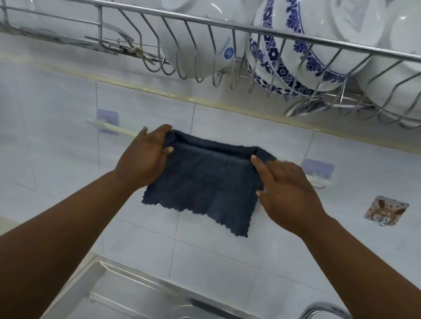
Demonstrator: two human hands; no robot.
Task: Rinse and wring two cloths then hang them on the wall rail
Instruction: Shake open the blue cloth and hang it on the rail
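A dark blue cloth (206, 182) drapes over the white wall rail (118, 129), its fold running between both hands. The left hand (146, 156) pinches the fold's left end in a narrow grip. The right hand (287, 191) lies flat with fingers spread on the cloth's right edge, gripping nothing.
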